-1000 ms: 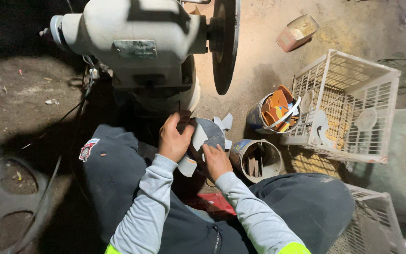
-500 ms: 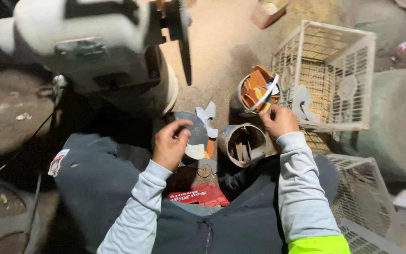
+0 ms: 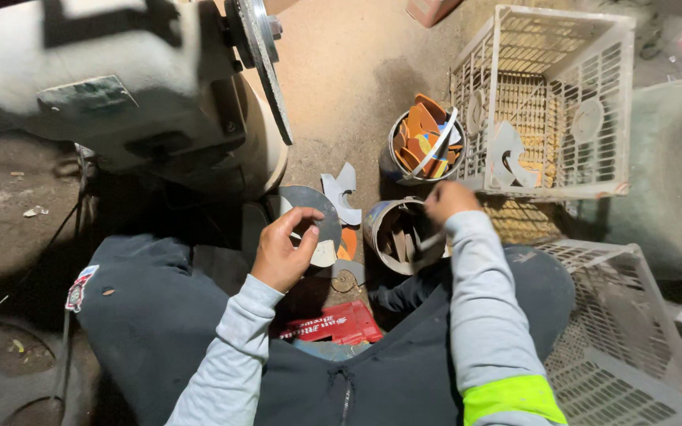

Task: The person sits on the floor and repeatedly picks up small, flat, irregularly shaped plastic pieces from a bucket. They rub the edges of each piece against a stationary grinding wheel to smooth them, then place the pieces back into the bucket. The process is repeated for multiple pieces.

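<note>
My left hand [image 3: 284,251] is curled around the edge of a round grey disc [image 3: 319,207], held low in front of my knees. My right hand [image 3: 447,201] hovers with curled fingers over the rim of a metal can [image 3: 384,233] holding several thin grey pieces. What the right fingers hold is hidden from view. A second can [image 3: 420,146] behind it is full of orange and grey offcuts. A pale cut-out shape [image 3: 341,193] lies on the ground between the disc and the cans.
A large bench grinder [image 3: 120,87] with its wheel [image 3: 262,71] stands ahead on the left. A white plastic crate [image 3: 546,102] with flat cut shapes sits at the right, another crate [image 3: 625,331] beside my right leg. A red pack [image 3: 329,323] lies between my legs.
My right hand left the disc, reached right toward the crate, and has now come back down over the near can. The left hand keeps the disc. The view has tilted right.
</note>
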